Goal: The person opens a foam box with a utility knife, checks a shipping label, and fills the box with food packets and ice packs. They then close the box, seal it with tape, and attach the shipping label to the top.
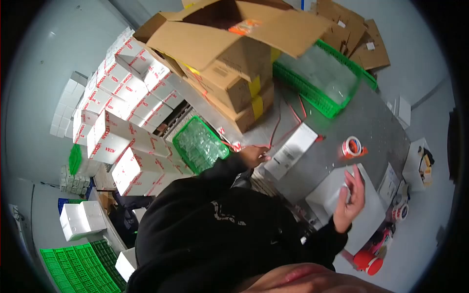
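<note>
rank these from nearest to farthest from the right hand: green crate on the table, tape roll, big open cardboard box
1. tape roll, just beyond the right hand on the table
2. green crate, at the table's far end
3. open cardboard box, farthest, atop the stack on the left
</note>
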Demonstrator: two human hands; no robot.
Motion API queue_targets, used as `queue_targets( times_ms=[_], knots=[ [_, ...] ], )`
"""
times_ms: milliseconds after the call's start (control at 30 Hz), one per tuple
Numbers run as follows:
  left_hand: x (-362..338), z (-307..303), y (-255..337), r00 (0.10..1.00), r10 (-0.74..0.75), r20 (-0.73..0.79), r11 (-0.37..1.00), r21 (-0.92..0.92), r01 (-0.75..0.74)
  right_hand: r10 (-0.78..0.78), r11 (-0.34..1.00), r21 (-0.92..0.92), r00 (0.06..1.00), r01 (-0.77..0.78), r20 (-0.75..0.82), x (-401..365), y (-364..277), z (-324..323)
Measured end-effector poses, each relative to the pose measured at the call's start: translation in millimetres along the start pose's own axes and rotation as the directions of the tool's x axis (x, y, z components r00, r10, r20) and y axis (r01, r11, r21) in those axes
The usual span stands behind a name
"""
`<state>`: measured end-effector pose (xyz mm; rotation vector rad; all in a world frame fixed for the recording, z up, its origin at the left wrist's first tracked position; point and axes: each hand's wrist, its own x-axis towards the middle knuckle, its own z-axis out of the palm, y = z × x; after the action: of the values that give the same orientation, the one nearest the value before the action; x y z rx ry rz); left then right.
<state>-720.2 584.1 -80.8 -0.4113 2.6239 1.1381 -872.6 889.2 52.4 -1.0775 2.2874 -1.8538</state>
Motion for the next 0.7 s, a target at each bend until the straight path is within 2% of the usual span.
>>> queue_targets(
  times_ms=[33,67,100,133,167,200,233,267,300,333,367,400,433,467,533,567,633,667,700],
  knots=[
    [-31.4,-58.3,27.0,0.964,0.260,0.056,0.948,-0.204,-0.244,-0.051,0.996,-0.072,0.999,0.052,0.013,8.5,-2.8,-3.6],
    [-72.1,-128.6,76.5,0.930,0.358,0.084,0.877,-0.372,-0.304,-0.120,0.975,-0.183,0.992,0.123,0.027,21.4,-11.1,-6.6],
    [-103.1,-178.8,86.9,0.859,0.504,-0.088,0.773,-0.398,-0.495,-0.179,0.938,-0.292,0.983,0.185,0.049,33.5,-24.3,-10.0],
    [-123.8,-227.9,81.6,0.732,0.632,-0.253,0.672,-0.291,-0.681,-0.277,0.901,-0.327,0.958,0.286,0.072,49.6,-38.9,-9.2],
    [-130.4,-263.7,61.9,0.535,0.688,-0.490,0.540,-0.146,-0.829,-0.306,0.890,-0.313,0.943,0.332,0.128,68.8,-68.8,-3.4],
    [-141.9,-303.7,87.3,0.531,0.504,-0.681,0.734,0.013,-0.679,-0.369,0.860,-0.308,0.913,0.407,0.175,87.4,-95.4,6.4],
    [-140.3,-351.6,96.3,0.511,0.601,-0.615,0.793,0.376,-0.480,-0.412,0.840,-0.288,0.886,0.460,0.216,105.7,-114.2,18.4],
    [-115.0,-389.4,69.7,0.495,0.635,-0.593,0.769,0.424,-0.479,-0.450,0.818,-0.263,0.854,0.511,0.260,125.4,-132.8,33.0],
    [-90.4,-417.9,43.7,0.442,0.712,-0.546,0.700,0.606,-0.378,-0.473,0.758,-0.314,0.813,0.572,0.340,151.9,-158.1,56.1],
    [-69.3,-437.0,7.8,0.531,0.711,-0.460,0.668,0.679,-0.306,-0.487,0.689,-0.348,0.761,0.636,0.428,178.0,-180.0,88.1],
    [-68.8,-430.3,1.7,0.731,0.552,-0.400,0.722,0.668,-0.180,-0.497,0.678,-0.329,0.740,0.657,0.453,205.4,-193.7,126.3],
    [-39.4,-419.9,-38.6,0.600,0.715,-0.358,0.596,0.761,-0.256,-0.495,0.692,-0.258,0.702,0.675,0.512,232.8,-204.6,166.4],
    [-39.5,-407.5,-38.1,0.503,0.759,-0.413,0.563,0.804,-0.190,-0.486,0.710,-0.187,0.664,0.679,0.567,249.6,-210.6,200.5],
    [-52.0,-407.2,-31.9,0.556,0.708,-0.435,0.608,0.776,-0.166,-0.488,0.708,-0.170,0.649,0.685,0.584,257.1,-204.3,224.9],
    [-42.8,-412.6,-48.2,0.468,0.709,-0.528,0.684,0.675,-0.276,-0.161,0.652,-0.450,0.692,0.610,0.703,266.8,-179.3,264.8],
    [-43.2,-414.0,-52.4,0.444,0.714,-0.541,0.692,0.639,-0.336,-0.160,0.650,-0.437,0.674,0.622,0.721,265.5,-178.3,280.8],
    [-65.9,-430.4,-55.1,0.529,0.743,-0.410,0.655,0.610,-0.446,-0.034,0.721,-0.425,0.640,0.547,0.767,261.6,-175.7,298.3],
    [-79.4,-456.5,-56.0,0.524,0.740,-0.422,0.660,0.610,-0.440,-0.116,0.730,-0.366,0.632,0.577,0.766,266.0,-168.6,300.2],
    [-99.4,-486.2,-57.5,0.510,0.756,-0.410,0.654,0.478,-0.586,-0.194,0.737,-0.309,0.626,0.601,0.756,270.8,-159.7,297.5]
  ],
)
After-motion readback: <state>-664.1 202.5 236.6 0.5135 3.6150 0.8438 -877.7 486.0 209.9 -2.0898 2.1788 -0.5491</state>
